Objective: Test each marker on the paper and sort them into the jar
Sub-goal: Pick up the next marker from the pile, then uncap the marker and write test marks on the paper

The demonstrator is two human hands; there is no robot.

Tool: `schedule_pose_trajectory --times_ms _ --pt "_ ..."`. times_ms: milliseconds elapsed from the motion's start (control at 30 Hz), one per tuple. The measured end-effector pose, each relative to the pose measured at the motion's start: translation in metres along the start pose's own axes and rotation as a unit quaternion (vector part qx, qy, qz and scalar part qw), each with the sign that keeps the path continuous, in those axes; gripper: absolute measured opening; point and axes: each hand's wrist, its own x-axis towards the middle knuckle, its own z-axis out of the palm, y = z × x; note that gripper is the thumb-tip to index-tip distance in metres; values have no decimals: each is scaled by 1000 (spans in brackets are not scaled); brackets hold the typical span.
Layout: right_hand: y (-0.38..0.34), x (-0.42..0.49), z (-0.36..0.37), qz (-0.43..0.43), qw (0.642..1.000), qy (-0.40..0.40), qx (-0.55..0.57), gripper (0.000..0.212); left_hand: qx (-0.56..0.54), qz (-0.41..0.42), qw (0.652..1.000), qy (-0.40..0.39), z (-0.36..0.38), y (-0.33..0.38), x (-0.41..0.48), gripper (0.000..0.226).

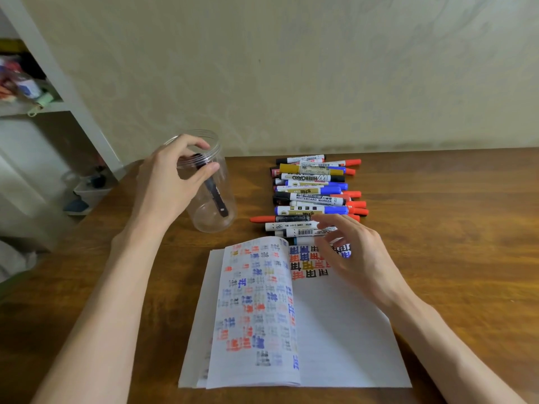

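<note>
While the left hand (172,179) grips the rim of the clear jar (214,221), one black marker (217,199) leaning inside, the right hand (353,255) hovers empty, fingers spread, over the marker pile (312,196) beyond the paper (335,330). A careless sweep could scatter markers across the bench (437,228).
</note>
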Motion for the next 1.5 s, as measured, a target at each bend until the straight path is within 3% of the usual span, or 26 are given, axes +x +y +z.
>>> schedule_pose_trajectory --times_ms 200,433,533,600,667,733,800,867,900,1000,1133,1267,1367,1500 --pt "4 0 0 2 1000 10 1 40 26 22 999 -9 6 4 6 23" --pt "8 3 -3 5 1000 16 -8 39 39 33 999 -15 11 8 3 29" --pt "12 4 -5 27 999 31 -24 37 48 47 996 65 18 13 -4 39" --pt "16 4 -7 35 998 40 -34 35 29 75 983 167 24 25 -16 32" --pt "18 3 -9 38 998 43 -38 35 -4 103 971 214 30 46 -34 24" --pt "20 4 -11 42 997 45 -40 36 -38 169 978 117 33 68 -55 21" --pt "21 4 -13 53 996 42 -55 36 -41 184 975 -118 32 89 -72 20" --pt "23 4 -15 52 992 45 -104 36 41 142 936 -319 35 99 -83 31" --pt "24 4 -16 53 989 47 -128 36 81 134 915 -371 36 99 -89 40" --pt "27 3 -19 54 982 43 -174 33 109 98 887 -438 34 96 -95 53" --pt "29 3 -20 47 977 20 -205 35 85 17 872 -481 38 88 -95 52" --pt "26 5 -21 57 976 6 -212 43 116 30 887 -447 51 93 -94 33" --pt "26 6 -24 67 976 -6 -208 48 171 68 929 -323 71 92 -95 13" --pt "27 5 -23 54 976 22 -209 40 116 71 973 -188 95 78 -105 17"
